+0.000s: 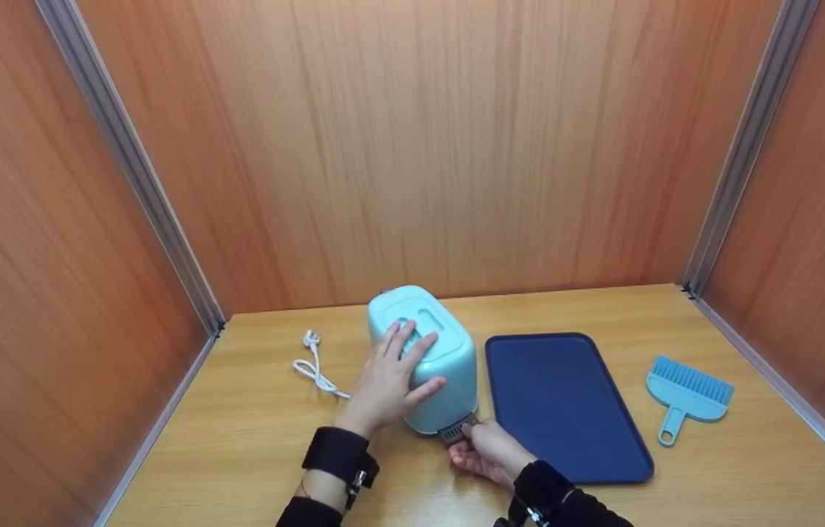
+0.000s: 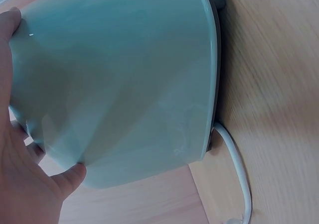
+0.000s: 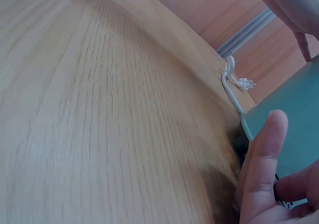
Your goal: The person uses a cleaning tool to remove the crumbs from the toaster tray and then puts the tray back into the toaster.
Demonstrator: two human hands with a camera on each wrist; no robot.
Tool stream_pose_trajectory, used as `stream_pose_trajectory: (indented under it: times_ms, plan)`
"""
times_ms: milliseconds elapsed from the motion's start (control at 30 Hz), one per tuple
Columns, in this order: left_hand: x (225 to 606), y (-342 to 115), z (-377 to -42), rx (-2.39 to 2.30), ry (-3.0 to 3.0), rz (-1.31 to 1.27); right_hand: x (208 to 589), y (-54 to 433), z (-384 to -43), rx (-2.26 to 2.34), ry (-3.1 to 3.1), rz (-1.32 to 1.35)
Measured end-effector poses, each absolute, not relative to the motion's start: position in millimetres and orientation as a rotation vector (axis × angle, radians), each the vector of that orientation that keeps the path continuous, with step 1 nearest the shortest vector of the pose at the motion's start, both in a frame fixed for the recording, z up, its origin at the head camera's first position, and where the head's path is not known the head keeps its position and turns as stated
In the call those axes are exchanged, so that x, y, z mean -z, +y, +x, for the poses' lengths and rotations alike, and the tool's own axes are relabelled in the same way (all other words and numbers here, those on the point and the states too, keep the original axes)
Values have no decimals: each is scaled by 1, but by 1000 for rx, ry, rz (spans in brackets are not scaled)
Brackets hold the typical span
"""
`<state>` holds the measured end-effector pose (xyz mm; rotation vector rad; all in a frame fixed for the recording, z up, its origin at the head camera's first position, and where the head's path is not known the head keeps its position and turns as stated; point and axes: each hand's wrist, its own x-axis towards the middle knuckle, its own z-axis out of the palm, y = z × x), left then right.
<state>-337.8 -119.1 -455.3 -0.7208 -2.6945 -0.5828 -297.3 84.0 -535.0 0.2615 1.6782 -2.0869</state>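
Tan wood-grain table (image 1: 236, 417) is carrying everything. Glossy light-blue, round-edged, toaster-like appliance (image 1: 452, 359) is standing on it, just left of the flat navy-blue rectangular tray (image 1: 562, 406). Its shell is looking like stiff plastic: moderate weight at a guess, slick, prone to sliding or scuffing; I'd be bracing it palm-down on top, lifting low on both sides. Left hand (image 1: 392, 377), left of the tray, is resting spread over the appliance's top, thumb against its side, steadying rather than clasping. Light-blue fan-shaped brush (image 1: 689, 395) is lying right of the tray. Right hand (image 1: 489, 448), by the tray's near-left side, is pinching the small dark-grey slatted piece (image 1: 452, 433) at the appliance's foot. That piece is probably being thin, rigid, light; outer edge is offering the best hold, kept level against binding.
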Motion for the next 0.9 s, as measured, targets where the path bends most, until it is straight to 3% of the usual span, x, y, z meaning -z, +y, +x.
stream_pose_trajectory:
  times_ms: [900]
  plan:
    - [457,-119,-339,614,-2721,-699,530,93,-293,2025,1743,212]
